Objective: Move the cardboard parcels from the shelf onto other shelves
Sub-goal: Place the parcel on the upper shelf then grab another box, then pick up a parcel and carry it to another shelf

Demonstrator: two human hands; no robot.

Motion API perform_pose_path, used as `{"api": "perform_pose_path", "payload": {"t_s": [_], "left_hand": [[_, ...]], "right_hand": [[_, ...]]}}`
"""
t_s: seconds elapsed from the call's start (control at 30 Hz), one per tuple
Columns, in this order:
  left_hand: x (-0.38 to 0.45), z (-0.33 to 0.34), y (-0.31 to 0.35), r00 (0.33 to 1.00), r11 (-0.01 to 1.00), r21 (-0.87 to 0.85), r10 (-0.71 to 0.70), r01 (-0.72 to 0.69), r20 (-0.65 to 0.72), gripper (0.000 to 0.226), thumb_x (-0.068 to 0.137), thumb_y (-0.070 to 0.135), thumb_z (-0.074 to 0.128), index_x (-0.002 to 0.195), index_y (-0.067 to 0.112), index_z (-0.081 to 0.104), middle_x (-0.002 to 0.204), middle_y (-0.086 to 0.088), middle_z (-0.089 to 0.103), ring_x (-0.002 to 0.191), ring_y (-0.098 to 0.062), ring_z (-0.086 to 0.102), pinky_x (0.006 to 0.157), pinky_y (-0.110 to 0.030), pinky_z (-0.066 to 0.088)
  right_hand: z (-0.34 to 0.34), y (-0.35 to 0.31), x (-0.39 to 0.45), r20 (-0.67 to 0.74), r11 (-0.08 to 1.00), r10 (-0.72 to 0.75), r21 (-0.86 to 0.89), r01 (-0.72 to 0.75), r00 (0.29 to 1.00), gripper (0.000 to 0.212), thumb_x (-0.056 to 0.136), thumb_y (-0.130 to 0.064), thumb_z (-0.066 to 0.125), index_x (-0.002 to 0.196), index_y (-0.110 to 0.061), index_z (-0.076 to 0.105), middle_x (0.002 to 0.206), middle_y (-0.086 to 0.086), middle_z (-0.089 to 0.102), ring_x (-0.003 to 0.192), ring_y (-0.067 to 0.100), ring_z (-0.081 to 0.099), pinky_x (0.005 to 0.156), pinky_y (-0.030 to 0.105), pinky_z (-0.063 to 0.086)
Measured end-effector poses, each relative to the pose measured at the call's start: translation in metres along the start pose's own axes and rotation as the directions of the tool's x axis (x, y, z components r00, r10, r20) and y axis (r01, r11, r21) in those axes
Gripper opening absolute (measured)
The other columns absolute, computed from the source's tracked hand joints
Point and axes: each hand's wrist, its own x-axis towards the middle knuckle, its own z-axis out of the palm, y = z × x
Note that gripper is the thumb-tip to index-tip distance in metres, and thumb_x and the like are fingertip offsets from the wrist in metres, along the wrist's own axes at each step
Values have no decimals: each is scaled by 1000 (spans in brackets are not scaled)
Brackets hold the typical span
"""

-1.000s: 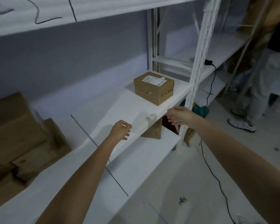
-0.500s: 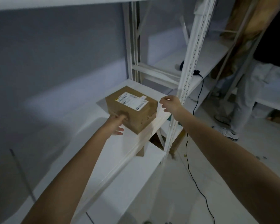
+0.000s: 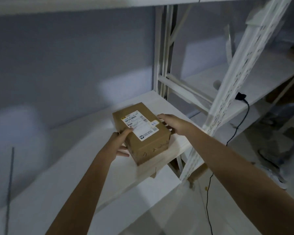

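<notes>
Brown cardboard parcel [image 3: 141, 131], centre frame on the white shelf [image 3: 85, 155]: my left hand [image 3: 120, 143] and right hand [image 3: 172, 122] clasp opposite sides; it looks stiff, probably light.

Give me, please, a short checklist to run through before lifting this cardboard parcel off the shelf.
1. Left hand on the parcel: ok, thumb on top, fingers along its left side.
2. Right hand on the parcel: ok, against its far right side.
3. Parcel closed, label up: ok.
4. Underside supported by fingers: cannot tell, hidden.
5. Path past the white upright: ok, it stands to the right, apart from the parcel.
6. Black cable away from the hands: ok, it hangs beyond the upright.
</notes>
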Motion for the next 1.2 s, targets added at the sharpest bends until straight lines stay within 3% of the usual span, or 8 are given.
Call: {"api": "perform_pose_path", "payload": {"t_s": [0.13, 0.23, 0.4, 0.5, 0.63, 0.8, 1.03, 1.2], "left_hand": [[-5, 12, -1, 995, 999, -37, -5, 1, -99, 83, 71, 56, 67, 136, 10, 46, 127, -13, 61, 108, -35, 63, 72, -45, 60], [-12, 23, 0, 982, 998, -55, -31, 21, -184, 76, 78, 53, 65, 138, 10, 43, 128, -13, 60, 106, -33, 63, 60, -34, 57], [-26, 37, -4, 971, 996, -82, -63, 46, -229, 53, 84, 51, 60, 117, 9, 59, 107, -9, 67, 92, -28, 65, 67, -34, 57], [-32, 40, -2, 968, 996, -84, -60, 40, -243, 48, 84, 52, 59, 110, 11, 61, 94, -3, 68, 84, -24, 65, 70, -35, 58], [-41, 43, 1, 971, 997, -68, -51, 36, -234, 46, 85, 53, 58, 110, 14, 60, 96, -3, 68, 90, -26, 65, 73, -36, 57], [-55, 38, 0, 970, 994, -98, 28, -53, -241, 54, 86, 45, 62, 129, 14, 55, 107, -1, 69, 96, -23, 67, 82, -40, 58], [-88, 21, 33, 911, 957, -109, 217, -270, -352, 64, 85, 35, 67, 143, 21, 43, 114, 0, 65, 94, -14, 64, 63, -27, 54], [-106, 5, 54, 860, 922, -76, 322, -380, -396, 67, 85, 33, 68, 145, 24, 41, 131, -2, 62, 105, -19, 63, 65, -25, 52]], "right_hand": [[-6, -1, 17, 205, 996, -37, -69, 52, 978, 30, 91, -48, 40, 89, -27, 61, 90, 2, 64, 88, 21, 59, 84, 34, 48], [-16, 3, 25, 349, 987, -69, -110, 114, 934, 19, 89, -42, 49, 93, -28, 62, 82, 0, 65, 72, 17, 59, 67, 28, 52], [-27, 8, 29, 486, 986, -99, -72, 153, 868, 19, 87, -37, 60, 104, -27, 61, 96, 5, 71, 80, 21, 68, 67, 32, 57], [-29, 8, 29, 495, 985, -110, -65, 162, 862, 39, 86, -37, 62, 121, -20, 58, 109, 10, 70, 86, 24, 69, 74, 37, 59], [-28, 7, 24, 495, 978, -138, -72, 198, 858, 48, 86, -30, 63, 131, -16, 51, 114, 11, 67, 87, 23, 67, 76, 39, 57], [-25, 3, 12, 450, 967, -230, 5, 255, 863, 68, 79, -17, 72, 139, -23, 40, 122, 8, 63, 104, 24, 63, 78, 36, 56], [-27, -31, -6, 431, 895, -446, 209, 394, 784, 84, 75, 2, 72, 145, -25, 33, 139, 9, 53, 123, 27, 55, 91, 42, 54], [-27, -56, -21, 390, 832, -553, 306, 463, 736, 84, 75, 9, 70, 143, -24, 33, 142, 8, 48, 128, 26, 50, 90, 38, 54]]}}
